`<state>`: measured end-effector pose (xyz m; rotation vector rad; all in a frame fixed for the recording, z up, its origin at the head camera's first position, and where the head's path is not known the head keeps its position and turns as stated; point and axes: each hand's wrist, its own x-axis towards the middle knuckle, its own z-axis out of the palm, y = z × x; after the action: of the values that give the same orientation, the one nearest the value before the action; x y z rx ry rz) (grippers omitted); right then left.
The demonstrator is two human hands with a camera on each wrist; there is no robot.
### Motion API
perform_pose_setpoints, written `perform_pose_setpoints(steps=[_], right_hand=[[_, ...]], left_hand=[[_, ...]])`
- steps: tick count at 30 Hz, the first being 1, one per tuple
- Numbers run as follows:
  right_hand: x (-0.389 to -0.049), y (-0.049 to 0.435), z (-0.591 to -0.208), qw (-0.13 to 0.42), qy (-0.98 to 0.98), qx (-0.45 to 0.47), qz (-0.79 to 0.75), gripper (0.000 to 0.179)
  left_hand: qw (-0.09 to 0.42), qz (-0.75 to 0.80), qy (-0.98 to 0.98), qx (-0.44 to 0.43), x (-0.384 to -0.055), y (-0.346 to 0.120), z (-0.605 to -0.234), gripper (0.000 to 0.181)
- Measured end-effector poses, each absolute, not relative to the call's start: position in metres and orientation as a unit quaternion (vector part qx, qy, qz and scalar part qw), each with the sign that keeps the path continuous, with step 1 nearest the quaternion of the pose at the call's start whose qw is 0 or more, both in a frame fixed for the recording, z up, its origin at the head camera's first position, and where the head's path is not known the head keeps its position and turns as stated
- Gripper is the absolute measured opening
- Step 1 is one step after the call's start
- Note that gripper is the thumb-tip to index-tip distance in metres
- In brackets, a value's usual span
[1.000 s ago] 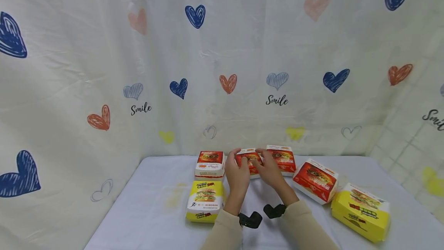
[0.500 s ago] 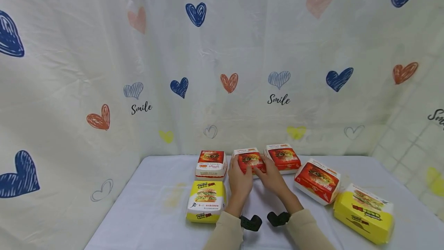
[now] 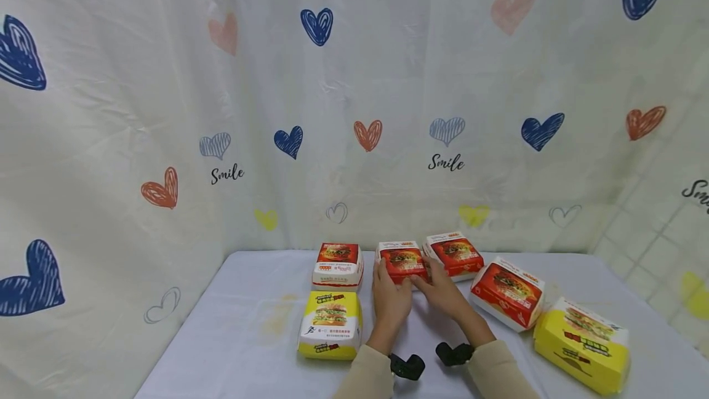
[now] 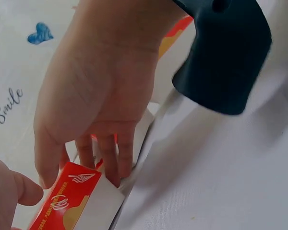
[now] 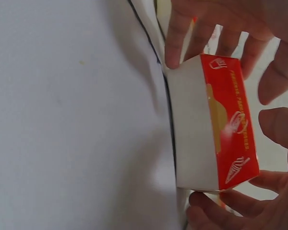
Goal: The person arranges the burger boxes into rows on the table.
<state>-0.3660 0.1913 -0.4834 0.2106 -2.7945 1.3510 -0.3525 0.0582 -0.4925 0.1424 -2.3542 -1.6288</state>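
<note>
To the left I have a red-and-white cardboard burger box point(image 3: 338, 266), a similar one point(image 3: 455, 256) close right; between them, my left hand point(image 3: 391, 299) and right hand point(image 3: 443, 293) flank the middle red-and-white cardboard box point(image 3: 403, 261), fingers loosely extended along its sides.

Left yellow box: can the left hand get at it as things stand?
Probably yes: nothing covers the left yellow box and it lies close, though the left hand is at the middle red box.
</note>
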Motion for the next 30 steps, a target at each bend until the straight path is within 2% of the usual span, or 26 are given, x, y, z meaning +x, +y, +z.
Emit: perform_pose_setpoints(steps=[10,30], right_hand=[[-0.362,0.196,-0.474,0.002,-0.905,0.084,0.417,0.076],[-0.357,0.203,-0.466,0.014,-0.917,0.095,0.388,0.053]], left_hand=[[0.134,-0.571,-0.809,0.053,-0.35,0.057,-0.491,0.07],[0.126,-0.561,-0.815,0.063,-0.349,0.059,-0.49,0.067]])
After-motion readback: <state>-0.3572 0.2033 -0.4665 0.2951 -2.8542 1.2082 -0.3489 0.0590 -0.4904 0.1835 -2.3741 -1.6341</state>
